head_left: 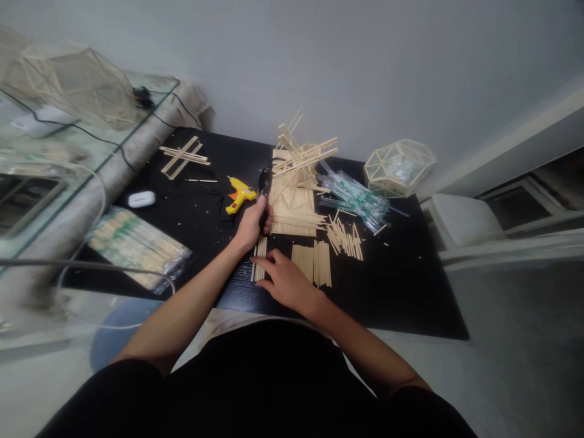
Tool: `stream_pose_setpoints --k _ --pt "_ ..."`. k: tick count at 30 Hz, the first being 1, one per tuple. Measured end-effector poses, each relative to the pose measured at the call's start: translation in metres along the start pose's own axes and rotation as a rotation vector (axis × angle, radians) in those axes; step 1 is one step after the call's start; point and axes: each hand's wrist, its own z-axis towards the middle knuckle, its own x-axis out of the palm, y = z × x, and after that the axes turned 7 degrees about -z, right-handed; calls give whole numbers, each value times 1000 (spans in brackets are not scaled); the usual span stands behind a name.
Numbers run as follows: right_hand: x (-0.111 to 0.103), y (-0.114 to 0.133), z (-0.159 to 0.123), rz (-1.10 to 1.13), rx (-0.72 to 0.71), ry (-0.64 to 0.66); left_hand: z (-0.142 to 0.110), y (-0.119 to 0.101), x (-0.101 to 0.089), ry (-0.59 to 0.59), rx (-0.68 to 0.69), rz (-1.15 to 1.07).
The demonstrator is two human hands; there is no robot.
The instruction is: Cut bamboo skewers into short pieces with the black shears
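Slender pale wooden sticks [261, 248] extend lengthwise forward, left of the nearer right hand [289, 283], its parted fingers touching them; the left hand [250, 225] grips a black tool [264, 181].

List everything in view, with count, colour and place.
Black table: one, centre
Glue gun: one, yellow, left of the wood slab
Wood slab: pale, mid-table, sticks on it
Crossed sticks: pale, table's far left
Short sticks: many, pale, near edge and beside the slab
White case: one, table's left
Stick pack: one, clear and green, near left
Wrappers: several, clear and green, right of slab
Stick frames: one pale at right; others at far left
Glass table: one, left
Cables: several, black or pale, left
Round seat: blue, lower left
White seat: one, right
Left hand: one, gripping a black tool
Right hand: one, at the short sticks
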Motion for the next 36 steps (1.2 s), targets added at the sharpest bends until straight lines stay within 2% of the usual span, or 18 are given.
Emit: stream_pose_setpoints --k 10,24,31,36 --pt "-3 5 5 -102 -21 31 3 -11 2 -136 -4 -179" --pt "-7 7 5 -99 19 22 3 -11 2 -156 0 -144" --pt "-6 9 8 -158 187 -14 4 -9 1 -141 17 -153" --pt "-7 15 13 -242 280 16 4 -9 1 -131 16 -156"
